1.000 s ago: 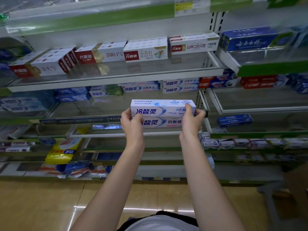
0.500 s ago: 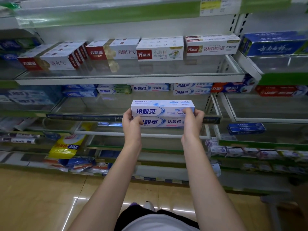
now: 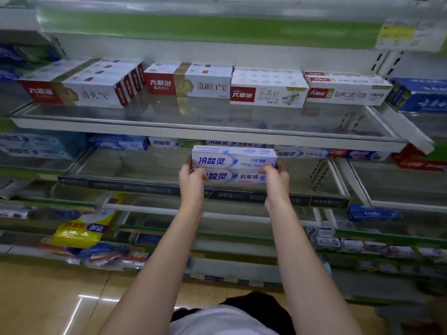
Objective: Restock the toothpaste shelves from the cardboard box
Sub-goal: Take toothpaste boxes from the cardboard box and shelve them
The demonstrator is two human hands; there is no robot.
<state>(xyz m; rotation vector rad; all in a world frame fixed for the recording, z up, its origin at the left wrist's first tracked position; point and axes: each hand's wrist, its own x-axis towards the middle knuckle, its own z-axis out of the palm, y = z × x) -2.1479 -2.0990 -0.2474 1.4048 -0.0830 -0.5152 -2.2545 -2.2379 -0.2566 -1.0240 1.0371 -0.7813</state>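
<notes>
My left hand [image 3: 193, 180] covers the lower toothpaste box's [image 3: 238, 177] first character. Far-right blue boxes [image 3: 420, 97] run off frame. Bottom shelves [image 3: 362, 247] blur.

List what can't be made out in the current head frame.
- Cardboard box: not in view.
- Left end of the lower toothpaste box: covered by the left hand.
- Right ends of both held boxes, upper box: covered by the right hand; its fingers mostly hidden behind them.
- Whether the stack rests on the glass shelf: cannot tell.
- Price tag, top right: blurred, unreadable.
- Bottom-shelf packs: blurred, too small.
</notes>
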